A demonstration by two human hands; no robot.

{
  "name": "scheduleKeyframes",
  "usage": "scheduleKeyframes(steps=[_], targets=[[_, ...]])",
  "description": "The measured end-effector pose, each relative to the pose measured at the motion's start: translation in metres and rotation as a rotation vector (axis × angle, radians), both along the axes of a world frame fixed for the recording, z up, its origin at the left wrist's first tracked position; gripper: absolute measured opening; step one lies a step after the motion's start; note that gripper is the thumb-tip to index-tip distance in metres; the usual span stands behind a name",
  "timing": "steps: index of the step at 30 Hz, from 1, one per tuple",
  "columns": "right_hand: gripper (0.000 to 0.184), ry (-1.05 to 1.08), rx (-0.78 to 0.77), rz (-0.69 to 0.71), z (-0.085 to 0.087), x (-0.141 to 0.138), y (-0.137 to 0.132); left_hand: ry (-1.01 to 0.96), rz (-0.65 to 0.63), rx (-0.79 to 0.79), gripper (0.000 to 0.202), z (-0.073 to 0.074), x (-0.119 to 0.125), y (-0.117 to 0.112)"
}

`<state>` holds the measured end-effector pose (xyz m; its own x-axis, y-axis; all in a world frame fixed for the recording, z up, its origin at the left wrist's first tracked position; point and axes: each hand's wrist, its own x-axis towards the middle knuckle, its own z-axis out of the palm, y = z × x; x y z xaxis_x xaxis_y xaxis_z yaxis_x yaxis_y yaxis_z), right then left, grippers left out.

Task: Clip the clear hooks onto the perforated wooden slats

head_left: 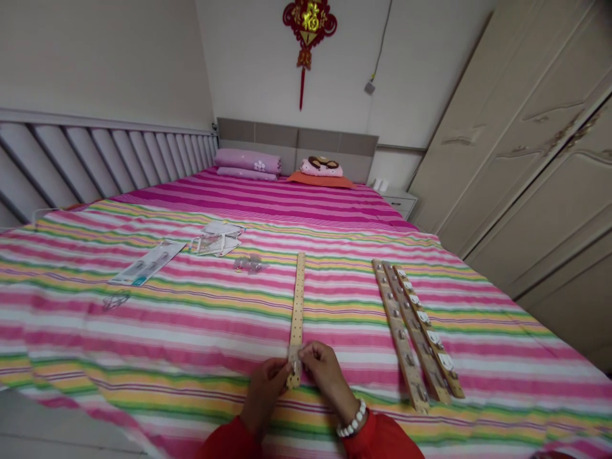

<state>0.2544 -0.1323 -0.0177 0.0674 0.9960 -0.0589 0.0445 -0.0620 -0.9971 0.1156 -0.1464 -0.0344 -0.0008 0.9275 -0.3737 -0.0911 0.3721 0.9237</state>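
A narrow wooden strip with rows of small holes [298,293] lies lengthwise on the striped bedspread, pointing away from me. On its near end sits a small clear-backed metal hook [294,366]. My left hand [266,387] pinches the hook's left side, fingertips against the strip's edge. From the right, my right hand [326,373] pinches the clear backing with thumb and forefinger; a white bead bracelet circles that wrist. Both hands partly hide the strip's near end.
To the right lie three wooden strips [400,335] carrying hooks, one with white hooks [434,338]. Loose clear hooks [251,263], opened packaging [217,238], a blister pack [149,262] and thin wire-like pieces [116,299] lie to the left. A railing [119,153] borders the bed.
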Motion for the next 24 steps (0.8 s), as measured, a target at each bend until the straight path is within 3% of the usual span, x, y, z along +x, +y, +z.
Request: scheduleKeyframes(steps=[7,15,20,24], targets=[[0.032,-0.014,-0.016,-0.165,-0.004,-0.004,-0.001,-0.019,0.014,0.022,0.045,0.007,0.001,-0.002],[0.044,-0.026,-0.259,0.05,0.0,-0.004,0.008,-0.057,-0.012,0.058,0.042,0.005,-0.001,0.0],[0.041,0.059,-0.324,0.037,0.005,-0.006,0.01,-0.037,-0.014,0.091,0.041,0.006,-0.004,0.001],[0.04,0.021,-0.302,-0.006,-0.002,-0.009,0.014,-0.012,-0.042,0.115,0.039,0.005,-0.005,0.002]])
